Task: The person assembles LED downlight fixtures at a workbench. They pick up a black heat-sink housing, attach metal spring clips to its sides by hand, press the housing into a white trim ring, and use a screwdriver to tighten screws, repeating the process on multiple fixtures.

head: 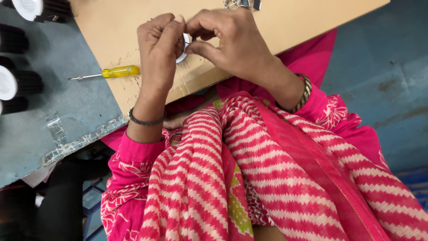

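Note:
My left hand (158,49) and my right hand (232,42) meet over a brown cardboard sheet (285,18) on the bench. Together they pinch a small white round part (183,56), mostly hidden behind my fingers. My left thumb presses on its top edge and my right fingertips grip its right side. A dark bangle sits on my left wrist and a patterned one on my right.
A yellow-handled screwdriver (109,72) lies on the cardboard to the left of my hands. Several black-bodied round lamps with white faces (18,82) stand along the left edge of the grey bench (53,116). Small metal clips (240,4) lie at the top. Pink clothing fills the foreground.

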